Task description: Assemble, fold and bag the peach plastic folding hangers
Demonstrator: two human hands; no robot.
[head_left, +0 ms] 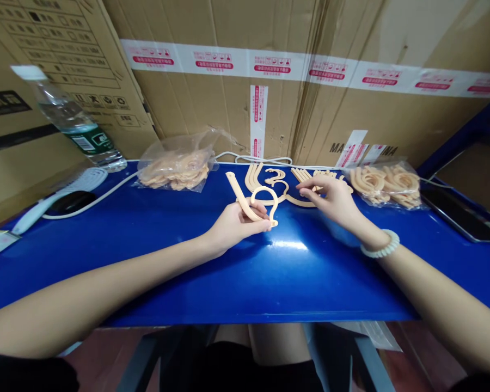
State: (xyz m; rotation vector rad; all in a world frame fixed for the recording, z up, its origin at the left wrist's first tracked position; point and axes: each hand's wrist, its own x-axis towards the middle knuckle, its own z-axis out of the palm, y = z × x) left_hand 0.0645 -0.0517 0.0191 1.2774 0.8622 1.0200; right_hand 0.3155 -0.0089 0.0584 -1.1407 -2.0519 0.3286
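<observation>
My left hand (239, 222) is closed on a beige hook piece (274, 201) joined or held together with a long beige arm piece (237, 187), above the middle of the blue table. To the right, my right hand (330, 197) hovers over loose beige parts, its fingers bent and close together; whether anything is between them is too small to tell. Behind the hands lie several curved arm pieces (253, 177), small hooks (275, 175) and a row of straight-looking pieces (301, 175). A beige hanger shape (302, 202) lies between my hands.
Bags of beige parts lie at the back left (175, 167) and back right (386, 184) of the blue table (228, 283). A water bottle (81, 128), white brush (57, 198), cable and black phone (461, 215) are near the edges. Cardboard boxes (212, 109) stand behind.
</observation>
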